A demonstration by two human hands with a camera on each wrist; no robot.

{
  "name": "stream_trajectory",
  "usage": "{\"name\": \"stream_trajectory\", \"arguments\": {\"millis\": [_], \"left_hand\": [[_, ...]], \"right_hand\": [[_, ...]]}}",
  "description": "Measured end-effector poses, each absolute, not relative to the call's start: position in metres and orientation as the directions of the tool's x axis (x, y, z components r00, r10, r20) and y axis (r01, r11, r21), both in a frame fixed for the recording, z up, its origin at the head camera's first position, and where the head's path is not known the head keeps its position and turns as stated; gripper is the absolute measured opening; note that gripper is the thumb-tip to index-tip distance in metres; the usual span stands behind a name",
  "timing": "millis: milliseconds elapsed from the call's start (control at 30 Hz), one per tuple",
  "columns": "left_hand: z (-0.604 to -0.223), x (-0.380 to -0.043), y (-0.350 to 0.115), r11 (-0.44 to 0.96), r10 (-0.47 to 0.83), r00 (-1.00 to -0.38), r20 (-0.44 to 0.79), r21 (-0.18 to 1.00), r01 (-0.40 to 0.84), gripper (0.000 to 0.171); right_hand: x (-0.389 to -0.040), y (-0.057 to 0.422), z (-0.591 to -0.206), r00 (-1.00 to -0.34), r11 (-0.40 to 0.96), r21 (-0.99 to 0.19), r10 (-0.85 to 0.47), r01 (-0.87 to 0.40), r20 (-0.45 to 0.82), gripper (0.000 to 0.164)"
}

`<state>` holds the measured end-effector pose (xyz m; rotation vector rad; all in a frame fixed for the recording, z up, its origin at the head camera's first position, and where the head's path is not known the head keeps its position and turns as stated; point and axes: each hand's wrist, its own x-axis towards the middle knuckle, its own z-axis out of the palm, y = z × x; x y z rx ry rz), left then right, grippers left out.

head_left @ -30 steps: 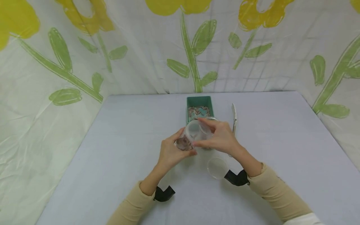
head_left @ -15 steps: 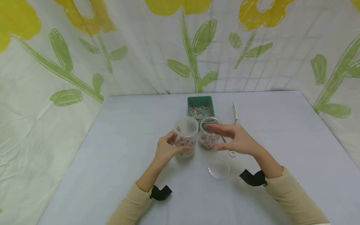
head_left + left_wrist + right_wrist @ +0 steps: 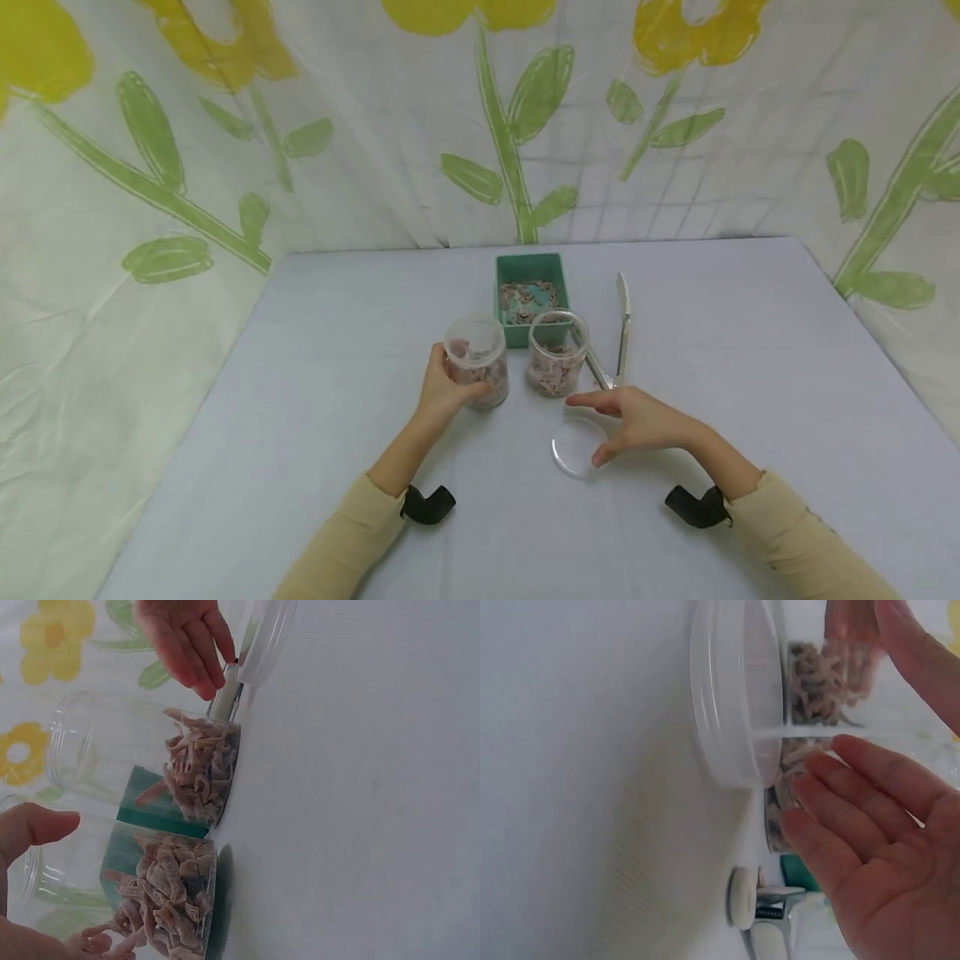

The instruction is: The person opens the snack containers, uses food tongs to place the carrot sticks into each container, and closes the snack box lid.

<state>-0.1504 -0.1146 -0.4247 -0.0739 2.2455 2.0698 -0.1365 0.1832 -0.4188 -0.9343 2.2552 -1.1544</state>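
In the head view my left hand (image 3: 442, 393) grips a clear jar (image 3: 489, 385), thumb in front and fingers behind. The jar stands upright, partly filled with pinkish-brown strips that look like shredded meat. A second clear jar (image 3: 555, 375) with similar strips stands to its right. Both jars are uncovered. My right hand (image 3: 647, 423) is over the right side of a clear round lid (image 3: 576, 450) lying on the table, thumb and fingers spread apart. In the right wrist view its fingers (image 3: 847, 802) are extended beside the lid (image 3: 727, 697), with nothing held.
A green rectangular tray (image 3: 531, 336) with more strips inside stands behind the jars. V-shaped metal tongs (image 3: 623, 333) lie right of the second jar, their near end partly hidden by my right hand. A flowered curtain (image 3: 375, 167) hangs behind the white table (image 3: 337, 333).
The left jar, tilted between both hands earlier, now stands upright farther left. My right hand has let go of it and moved down and right to the lid.
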Motion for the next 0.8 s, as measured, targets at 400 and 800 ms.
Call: {"name": "stream_trajectory", "arguments": {"millis": [400, 800], "left_hand": [[-0.435, -0.153, -0.111, 0.054, 0.044, -0.997, -0.071, 0.996, -0.068, 0.077], [-0.391, -0.137, -0.129, 0.105, 0.004, -1.000, 0.027, 0.994, 0.027, 0.104]], "right_hand": [[-0.119, 0.166, -0.427, -0.682, 0.567, -0.646, -0.725, -0.512, -0.096, 0.091], [-0.115, 0.177, -0.417, -0.720, 0.576, -0.652, -0.691, -0.493, -0.066, 0.085]]}}
